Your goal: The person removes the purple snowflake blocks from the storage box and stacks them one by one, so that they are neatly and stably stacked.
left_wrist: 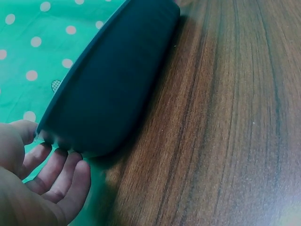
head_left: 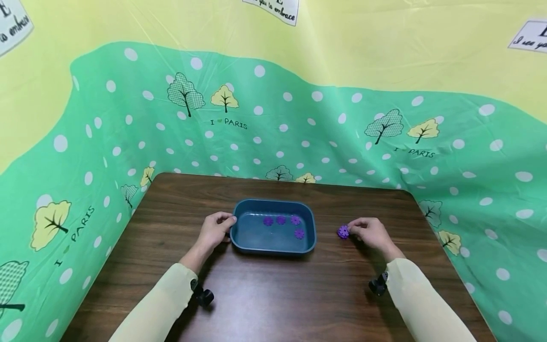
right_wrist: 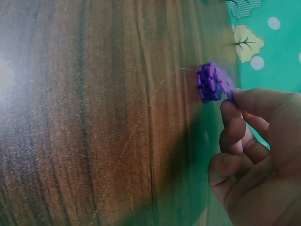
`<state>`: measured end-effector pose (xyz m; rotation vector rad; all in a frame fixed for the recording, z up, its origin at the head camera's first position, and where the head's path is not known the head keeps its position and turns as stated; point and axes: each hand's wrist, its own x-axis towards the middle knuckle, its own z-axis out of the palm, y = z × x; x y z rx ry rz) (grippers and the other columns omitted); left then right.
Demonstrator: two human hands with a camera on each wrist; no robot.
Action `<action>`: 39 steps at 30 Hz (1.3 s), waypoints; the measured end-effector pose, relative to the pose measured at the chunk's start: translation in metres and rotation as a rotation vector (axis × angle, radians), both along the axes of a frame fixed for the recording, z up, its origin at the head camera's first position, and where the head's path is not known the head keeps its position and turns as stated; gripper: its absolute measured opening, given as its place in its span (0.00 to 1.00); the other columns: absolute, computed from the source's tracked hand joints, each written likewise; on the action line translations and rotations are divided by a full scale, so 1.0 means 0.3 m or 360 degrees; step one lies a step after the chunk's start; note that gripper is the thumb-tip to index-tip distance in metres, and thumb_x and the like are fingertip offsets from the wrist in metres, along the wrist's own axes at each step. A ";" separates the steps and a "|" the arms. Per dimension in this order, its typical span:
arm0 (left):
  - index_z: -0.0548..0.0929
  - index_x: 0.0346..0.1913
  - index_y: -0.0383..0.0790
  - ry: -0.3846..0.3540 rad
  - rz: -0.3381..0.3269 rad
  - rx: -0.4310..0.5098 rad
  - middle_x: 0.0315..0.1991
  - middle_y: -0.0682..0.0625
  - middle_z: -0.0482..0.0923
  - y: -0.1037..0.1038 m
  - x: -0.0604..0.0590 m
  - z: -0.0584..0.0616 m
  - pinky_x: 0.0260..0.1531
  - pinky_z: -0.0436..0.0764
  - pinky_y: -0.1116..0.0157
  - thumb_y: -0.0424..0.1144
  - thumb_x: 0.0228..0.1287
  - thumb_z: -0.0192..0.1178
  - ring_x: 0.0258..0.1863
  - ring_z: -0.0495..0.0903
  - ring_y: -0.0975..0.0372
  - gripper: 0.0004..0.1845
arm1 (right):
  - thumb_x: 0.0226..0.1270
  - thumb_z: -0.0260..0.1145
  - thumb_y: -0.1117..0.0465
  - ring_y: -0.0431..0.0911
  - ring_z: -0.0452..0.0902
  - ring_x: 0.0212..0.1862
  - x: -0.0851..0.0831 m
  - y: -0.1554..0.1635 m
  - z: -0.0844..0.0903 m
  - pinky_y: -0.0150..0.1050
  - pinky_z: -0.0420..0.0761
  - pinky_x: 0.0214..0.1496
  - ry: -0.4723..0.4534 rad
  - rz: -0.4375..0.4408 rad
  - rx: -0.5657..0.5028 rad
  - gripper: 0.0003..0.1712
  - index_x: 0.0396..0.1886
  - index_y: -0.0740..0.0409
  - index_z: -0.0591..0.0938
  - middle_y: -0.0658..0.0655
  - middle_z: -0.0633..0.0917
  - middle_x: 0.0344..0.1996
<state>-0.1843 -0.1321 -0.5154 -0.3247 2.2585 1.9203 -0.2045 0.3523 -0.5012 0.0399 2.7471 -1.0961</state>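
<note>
A dark blue plastic tray (head_left: 269, 242) sits on the wooden table, with several purple snowflake-shaped discs (head_left: 280, 220) lying flat inside. My left hand (head_left: 217, 226) pinches its left rim, thumb on top and fingers under the outer wall, as the left wrist view also shows. To the right of the tray, a small stack of purple snowflake-shaped discs (right_wrist: 207, 84) stands on the table. Thumb and forefinger of my right hand (head_left: 371, 232) pinch the top disc (right_wrist: 226, 84), which tilts up at the edge of the stack.
The brown wood-grain table (head_left: 265, 294) ends at a green and yellow patterned cloth (head_left: 239, 142) behind and at both sides. Black wrist cameras (head_left: 206, 298) sit on both forearms, below pale sleeves. Light glares off the front of the tabletop.
</note>
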 end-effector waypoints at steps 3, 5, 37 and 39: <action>0.84 0.56 0.36 -0.0025 0.0004 0.0061 0.45 0.38 0.81 0.001 0.003 0.002 0.25 0.87 0.63 0.41 0.73 0.64 0.35 0.81 0.57 0.16 | 0.74 0.66 0.59 0.46 0.81 0.34 0.005 -0.003 -0.004 0.37 0.83 0.33 -0.0001 -0.0002 0.0010 0.12 0.47 0.61 0.88 0.58 0.89 0.40; 0.84 0.57 0.36 -0.0033 0.0002 0.0087 0.45 0.38 0.80 -0.001 0.004 0.003 0.25 0.88 0.62 0.41 0.73 0.64 0.36 0.81 0.56 0.16 | 0.74 0.65 0.60 0.45 0.81 0.34 0.008 -0.006 -0.005 0.37 0.83 0.33 0.0003 0.0007 0.0007 0.11 0.46 0.62 0.88 0.59 0.89 0.40; 0.84 0.56 0.34 0.0004 0.0031 0.0145 0.43 0.41 0.81 -0.002 0.002 -0.013 0.26 0.89 0.60 0.41 0.72 0.64 0.33 0.82 0.59 0.17 | 0.72 0.70 0.56 0.52 0.84 0.35 -0.068 -0.293 0.166 0.38 0.85 0.34 0.0337 0.0359 -0.0123 0.10 0.47 0.55 0.88 0.55 0.90 0.38; 0.84 0.56 0.34 0.0005 0.0034 0.0144 0.42 0.41 0.81 -0.001 0.003 -0.011 0.26 0.89 0.60 0.41 0.72 0.65 0.33 0.81 0.59 0.16 | 0.71 0.71 0.57 0.54 0.85 0.35 -0.076 -0.337 0.168 0.38 0.85 0.34 0.0352 0.0398 -0.0143 0.11 0.48 0.56 0.88 0.54 0.90 0.37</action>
